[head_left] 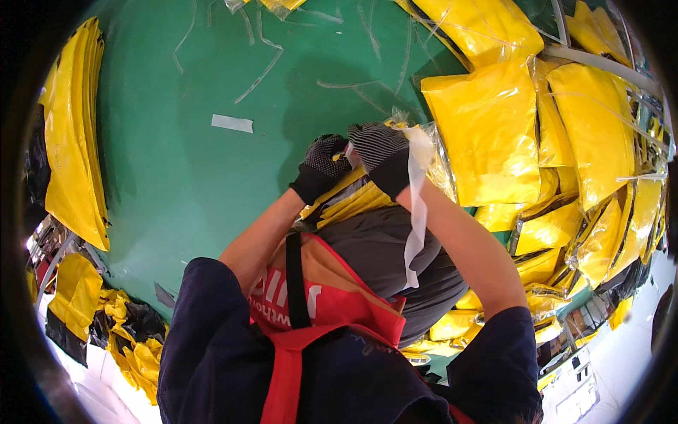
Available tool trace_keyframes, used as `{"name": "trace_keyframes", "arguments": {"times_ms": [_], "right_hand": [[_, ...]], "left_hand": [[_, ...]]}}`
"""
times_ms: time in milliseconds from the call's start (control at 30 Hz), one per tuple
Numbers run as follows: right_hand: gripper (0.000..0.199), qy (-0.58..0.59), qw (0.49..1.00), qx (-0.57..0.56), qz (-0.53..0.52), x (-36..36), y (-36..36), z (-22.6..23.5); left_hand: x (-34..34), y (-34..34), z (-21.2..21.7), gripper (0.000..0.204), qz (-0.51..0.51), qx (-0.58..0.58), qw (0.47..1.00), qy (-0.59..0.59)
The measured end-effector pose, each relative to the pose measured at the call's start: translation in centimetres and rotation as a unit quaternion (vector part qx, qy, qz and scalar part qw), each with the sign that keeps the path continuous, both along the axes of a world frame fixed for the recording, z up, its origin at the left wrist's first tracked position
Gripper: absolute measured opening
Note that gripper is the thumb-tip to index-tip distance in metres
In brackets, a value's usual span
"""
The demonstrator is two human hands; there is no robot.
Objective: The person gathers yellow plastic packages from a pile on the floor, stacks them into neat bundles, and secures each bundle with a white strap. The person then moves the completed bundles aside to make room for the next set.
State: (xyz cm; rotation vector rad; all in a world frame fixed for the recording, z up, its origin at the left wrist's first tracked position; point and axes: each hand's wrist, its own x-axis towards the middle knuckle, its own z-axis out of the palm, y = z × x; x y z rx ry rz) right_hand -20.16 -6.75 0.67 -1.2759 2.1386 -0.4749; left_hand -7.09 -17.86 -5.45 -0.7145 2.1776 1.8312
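Observation:
Both my hands wear dark gloves with pale dots or stripes and are close together above a yellow folded item in a clear plastic bag (347,201) at my waist. My left hand (325,166) is closed, its fingertips pinching the bag's edge. Beside it, my right hand (381,155) is curled over the same bag, its fingertips partly hidden. A long white strip (418,205) hangs down by my right wrist. Part of the bag is hidden under my hands.
Bagged yellow packages (487,134) lie heaped along the right side of the green table (191,177). A stack of flat yellow pieces (74,141) stands at the left edge. A short white strip (232,124) and several clear plastic strips (261,71) lie on the table.

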Motion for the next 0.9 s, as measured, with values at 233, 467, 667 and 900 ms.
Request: {"name": "trace_keyframes", "arguments": {"times_ms": [233,467,667,900], "right_hand": [[0.016,0.058,0.996,-0.073,0.006,0.6,-0.1,-1.0],[0.018,0.117,0.99,-0.075,0.03,0.8,0.4,-0.7],[0.016,0.08,0.993,-0.083,0.032,0.5,0.1,-0.5],[0.016,0.077,0.995,-0.066,0.025,0.5,0.4,-0.3]], "left_hand": [[-0.5,-1.1,-0.7,0.023,0.053,0.143,0.988,0.02],[-2.6,-2.3,2.3,0.005,0.038,-0.308,0.943,0.122],[-1.5,-2.3,1.9,0.012,0.125,0.134,0.983,0.011],[-1.0,-3.3,2.3,0.013,-0.036,-0.206,0.977,0.032]]}}
